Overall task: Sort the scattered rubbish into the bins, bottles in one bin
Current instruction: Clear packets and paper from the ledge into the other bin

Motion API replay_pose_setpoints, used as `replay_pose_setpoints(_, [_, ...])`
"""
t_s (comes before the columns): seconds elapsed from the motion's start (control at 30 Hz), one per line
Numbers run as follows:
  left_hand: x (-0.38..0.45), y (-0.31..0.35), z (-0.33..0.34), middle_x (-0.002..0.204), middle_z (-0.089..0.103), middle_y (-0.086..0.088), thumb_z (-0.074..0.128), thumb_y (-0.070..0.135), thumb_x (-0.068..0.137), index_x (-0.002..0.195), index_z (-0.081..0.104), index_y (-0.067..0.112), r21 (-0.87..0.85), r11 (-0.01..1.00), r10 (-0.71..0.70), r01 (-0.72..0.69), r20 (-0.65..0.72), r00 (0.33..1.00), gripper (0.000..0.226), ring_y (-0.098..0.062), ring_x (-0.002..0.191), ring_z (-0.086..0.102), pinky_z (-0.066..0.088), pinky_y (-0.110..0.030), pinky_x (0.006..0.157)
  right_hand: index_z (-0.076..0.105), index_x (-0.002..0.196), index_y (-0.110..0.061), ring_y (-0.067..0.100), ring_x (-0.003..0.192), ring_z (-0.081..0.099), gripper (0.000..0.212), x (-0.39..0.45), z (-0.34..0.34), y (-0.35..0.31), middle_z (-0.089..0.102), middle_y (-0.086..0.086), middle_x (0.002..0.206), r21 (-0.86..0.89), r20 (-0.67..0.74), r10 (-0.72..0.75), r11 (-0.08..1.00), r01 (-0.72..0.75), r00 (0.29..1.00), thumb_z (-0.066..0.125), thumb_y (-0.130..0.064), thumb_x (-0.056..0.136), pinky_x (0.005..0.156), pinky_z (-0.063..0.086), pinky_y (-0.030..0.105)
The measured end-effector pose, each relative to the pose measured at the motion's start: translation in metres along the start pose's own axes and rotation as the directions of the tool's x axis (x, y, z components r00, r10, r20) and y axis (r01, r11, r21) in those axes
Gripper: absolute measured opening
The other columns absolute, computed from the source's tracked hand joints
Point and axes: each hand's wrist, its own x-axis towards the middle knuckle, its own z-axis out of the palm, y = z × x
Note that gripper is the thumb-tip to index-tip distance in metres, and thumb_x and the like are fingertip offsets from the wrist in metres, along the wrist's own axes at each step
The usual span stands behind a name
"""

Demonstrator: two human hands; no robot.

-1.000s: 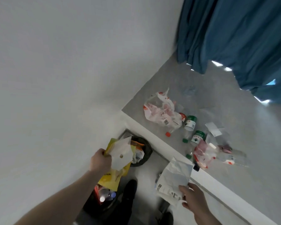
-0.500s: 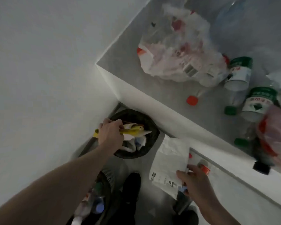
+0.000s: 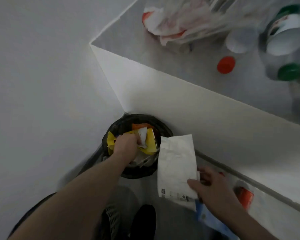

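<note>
Rubbish fills the black bin (image 3: 126, 125) at frame centre, where my left hand (image 3: 126, 148) is closed on yellow and white wrappers (image 3: 149, 139), while my right hand (image 3: 213, 187) pinches a white paper bag (image 3: 177, 163) just beside it.

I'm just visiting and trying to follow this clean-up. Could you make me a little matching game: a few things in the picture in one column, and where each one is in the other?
Things:
1. yellow wrapper
2. white paper bag
3. red cap
4. green-capped bottle

Places:
A. lying loose on the grey ledge
B. held in the right hand
C. lying on its side at the far right of the ledge
D. under the left hand, in the black bin

Pairs: 1-D, 2-B, 3-A, 4-C
</note>
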Motion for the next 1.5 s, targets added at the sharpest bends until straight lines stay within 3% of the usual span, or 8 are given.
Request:
replay_pose_setpoints(0.17, [-0.022,-0.001,-0.004,0.164,0.024,-0.008,0.071,0.032,0.089,0.156,0.031,0.026,0.118,0.981,0.104,-0.151,0.334,0.937,0.078,-0.030,0.147,0.032,0.035,-0.044,0.118,0.064,0.116,-0.028,0.000,0.077,0.072,0.028,-0.015,-0.011,-0.020,0.075,-0.012,0.100,0.010,-0.076,-0.215,0.976,0.217,0.974,0.071,-0.020,0.090,0.057,0.053,0.014])
replay_pose_setpoints(0.3, [-0.058,-0.024,-0.034,0.167,0.018,0.002,0.061,0.073,0.076,0.160,0.018,0.029,0.082,0.973,0.198,-0.217,0.200,0.960,0.104,-0.025,0.153,0.016,0.013,-0.045,0.126,0.064,0.114,-0.024,0.022,0.073,0.075,0.027,-0.046,-0.019,-0.016,0.077,-0.007,0.087,0.053,-0.180,-0.155,0.985,0.166,0.972,0.070,-0.014,0.090,0.064,0.063,0.043])
replay_pose_setpoints(0.53, [-0.087,-0.059,-0.071,0.169,0.004,-0.001,0.042,0.063,0.095,0.162,0.007,0.023,-0.019,0.989,0.150,-0.149,0.086,0.985,0.085,-0.023,0.155,0.004,0.004,-0.037,0.125,0.059,0.115,-0.010,0.024,0.074,0.075,0.029,-0.038,-0.014,-0.042,0.076,0.003,0.090,0.155,-0.182,-0.126,0.976,0.155,0.975,0.073,-0.010,0.090,0.064,0.062,0.039])
replay_pose_setpoints(0.77, [-0.077,-0.060,-0.019,0.169,-0.008,-0.004,0.038,0.041,0.100,0.162,0.002,0.029,-0.035,0.984,0.177,-0.176,0.326,0.929,0.072,-0.028,0.155,-0.010,0.002,-0.041,0.125,0.064,0.100,-0.036,0.014,0.092,0.072,0.030,0.021,0.045,-0.066,0.072,-0.007,0.101,0.142,-0.206,-0.202,0.962,0.234,0.957,0.077,-0.042,0.075,0.078,0.062,0.040])
replay_pose_setpoints(0.87, [-0.061,-0.059,0.002,0.169,-0.005,-0.003,0.037,0.040,0.101,0.161,0.006,0.030,-0.091,0.984,0.178,-0.155,0.390,0.903,0.069,-0.030,0.155,-0.007,0.005,-0.047,0.126,0.061,0.093,-0.031,0.005,0.085,0.066,0.016,0.045,0.071,-0.081,0.068,-0.012,0.091,0.034,-0.252,-0.271,0.957,0.289,0.929,0.075,-0.029,0.085,0.064,0.047,0.017])
replay_pose_setpoints(1.17, [-0.039,-0.070,0.019,0.168,0.013,0.003,0.037,0.025,0.097,0.154,0.037,0.028,-0.210,0.953,0.285,-0.217,0.391,0.875,0.057,-0.026,0.153,0.012,0.011,-0.041,0.125,0.050,0.083,-0.026,0.009,0.075,0.051,0.014,0.114,0.127,-0.079,0.053,-0.006,0.090,-0.414,-0.141,-0.495,0.816,0.403,0.857,0.063,-0.022,0.087,0.061,0.038,0.026])
replay_pose_setpoints(1.3, [-0.047,-0.082,-0.003,0.130,0.061,0.015,0.049,0.024,0.086,0.121,0.068,0.035,-0.289,0.956,0.115,-0.041,0.242,0.963,0.041,-0.014,0.117,0.059,0.051,-0.033,0.095,0.051,0.084,-0.023,0.016,0.080,0.052,0.012,0.126,0.136,-0.066,0.045,-0.006,0.094,-0.563,-0.009,-0.530,0.704,0.434,0.848,0.059,-0.015,0.088,0.068,0.041,0.031])
replay_pose_setpoints(1.5, [-0.065,-0.079,-0.020,0.132,0.048,0.018,0.056,0.021,0.085,0.125,0.058,0.036,-0.272,0.951,0.147,-0.148,-0.025,0.989,0.043,-0.009,0.114,0.053,0.050,-0.031,0.094,0.055,0.112,-0.018,0.022,0.102,0.056,0.026,0.135,0.144,-0.053,0.055,0.002,0.118,-0.684,0.134,-0.527,0.563,0.463,0.839,0.062,-0.010,0.089,0.077,0.042,0.030])
